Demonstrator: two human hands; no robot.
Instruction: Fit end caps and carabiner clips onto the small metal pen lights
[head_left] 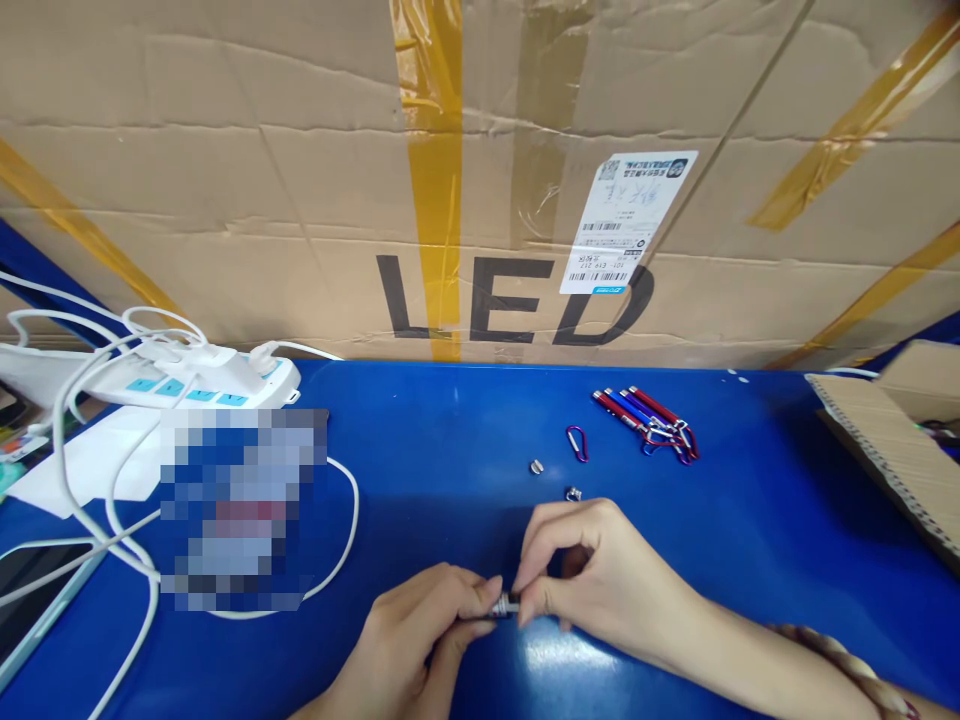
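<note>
Both my hands meet low in the middle of the blue table [450, 450]. My left hand [420, 640] pinches one end of a small dark pen-like flashlight [501, 606] with a silver tip. My right hand [592, 580] pinches its other end, fingers curled tight. Just beyond my right hand lie two tiny silver caps [536, 466], the second one [573, 494] nearer my knuckles. A loose purple carabiner clip [576, 443] lies behind them. Farther back right is a bunch of red and blue mini flashlights [646, 420] with clips.
A big cardboard box marked LED [517, 300] stands along the table's far edge. A white power strip [172, 375] with cables sits at left, a phone [37, 590] at the near left corner, and an open carton [892, 450] at right.
</note>
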